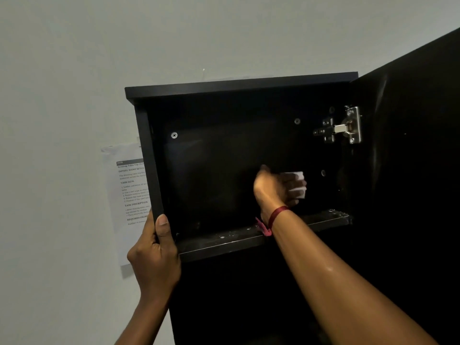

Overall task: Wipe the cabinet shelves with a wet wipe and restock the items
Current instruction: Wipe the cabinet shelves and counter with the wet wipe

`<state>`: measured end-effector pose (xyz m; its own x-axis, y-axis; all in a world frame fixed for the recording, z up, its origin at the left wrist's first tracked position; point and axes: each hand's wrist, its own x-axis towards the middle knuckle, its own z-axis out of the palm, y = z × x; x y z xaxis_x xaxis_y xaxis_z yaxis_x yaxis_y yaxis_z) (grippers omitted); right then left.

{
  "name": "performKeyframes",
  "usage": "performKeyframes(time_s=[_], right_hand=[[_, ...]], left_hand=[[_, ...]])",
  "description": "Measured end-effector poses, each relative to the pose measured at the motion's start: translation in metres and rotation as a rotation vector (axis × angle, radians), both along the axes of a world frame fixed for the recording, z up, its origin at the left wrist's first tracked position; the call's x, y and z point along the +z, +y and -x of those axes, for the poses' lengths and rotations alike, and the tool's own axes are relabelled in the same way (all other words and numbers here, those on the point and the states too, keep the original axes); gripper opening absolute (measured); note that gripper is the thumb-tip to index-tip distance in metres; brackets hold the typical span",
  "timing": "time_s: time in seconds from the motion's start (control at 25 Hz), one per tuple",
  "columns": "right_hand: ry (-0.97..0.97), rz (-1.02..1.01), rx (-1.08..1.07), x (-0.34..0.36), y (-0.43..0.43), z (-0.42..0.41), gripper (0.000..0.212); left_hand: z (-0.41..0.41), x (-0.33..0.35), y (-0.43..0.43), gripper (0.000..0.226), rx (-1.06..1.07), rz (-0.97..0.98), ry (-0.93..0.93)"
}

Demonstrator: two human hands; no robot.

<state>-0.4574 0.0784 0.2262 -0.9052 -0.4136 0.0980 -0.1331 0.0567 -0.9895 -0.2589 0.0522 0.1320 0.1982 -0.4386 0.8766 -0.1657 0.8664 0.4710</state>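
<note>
While the door (410, 145) is swung wide to the right, a wet wipe (297, 185) is held inside the cabinet's (239, 85) top compartment.
The cabinet's left front edge is gripped by the left hand (155, 255) near the shelf's (224, 241) front left corner. The white wet wipe is clenched in the right hand (276, 188) toward the right wall, above the shelf; the compartment's left half is left open.

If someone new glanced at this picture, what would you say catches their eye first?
The open black cabinet on the pale wall dominates the centre, its metal hinge gleaming at upper right. Inside the top compartment the right hand grips a white wet wipe, while the left hand holds the cabinet's left side panel, beside a printed sheet.
</note>
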Motion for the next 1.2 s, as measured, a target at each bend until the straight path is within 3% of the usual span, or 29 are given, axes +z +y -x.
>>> performKeyframes(time_s=[0.12, 0.32, 0.44, 0.6, 0.72, 0.8, 0.92, 1.0, 1.12, 1.2], right_hand=[[0.600, -0.355, 0.303, -0.016, 0.010, -0.026, 0.092], [1.219, -0.683, 0.719, -0.032, 0.015, -0.049, 0.069], [1.272, -0.821, 0.705, -0.027, 0.024, -0.035, 0.067], [0.985, -0.952, 0.415, -0.029, 0.046, 0.005, 0.082], [0.874, -0.923, 0.366, -0.032, 0.053, 0.009, 0.087], [0.976, -0.886, 0.472, -0.036, 0.047, -0.006, 0.085], [1.347, -0.908, 0.610, -0.031, 0.035, -0.026, 0.077], [1.543, -0.866, 0.542, -0.011, 0.024, -0.029, 0.074], [1.780, -0.590, 0.323, 0.021, 0.004, -0.038, 0.073], [1.828, -0.439, 0.255, 0.036, -0.004, -0.045, 0.071]], left_hand=[[0.001, -0.001, -0.001, 0.091, -0.012, 0.017, 0.006], [0.000, -0.001, -0.004, 0.090, 0.003, 0.015, 0.009], [0.000, -0.001, -0.003, 0.085, -0.012, 0.019, 0.005], [0.000, -0.003, -0.005, 0.066, 0.029, 0.000, 0.015], [0.002, -0.003, -0.003, 0.059, 0.024, -0.007, 0.034], [0.002, -0.002, 0.000, 0.061, 0.014, 0.007, 0.043], [0.001, -0.002, -0.001, 0.057, 0.042, -0.016, 0.042], [0.000, -0.002, -0.003, 0.058, 0.047, -0.027, 0.024], [-0.002, -0.003, -0.005, 0.062, 0.027, -0.026, 0.021], [-0.001, -0.003, -0.006, 0.064, 0.021, -0.031, 0.023]])
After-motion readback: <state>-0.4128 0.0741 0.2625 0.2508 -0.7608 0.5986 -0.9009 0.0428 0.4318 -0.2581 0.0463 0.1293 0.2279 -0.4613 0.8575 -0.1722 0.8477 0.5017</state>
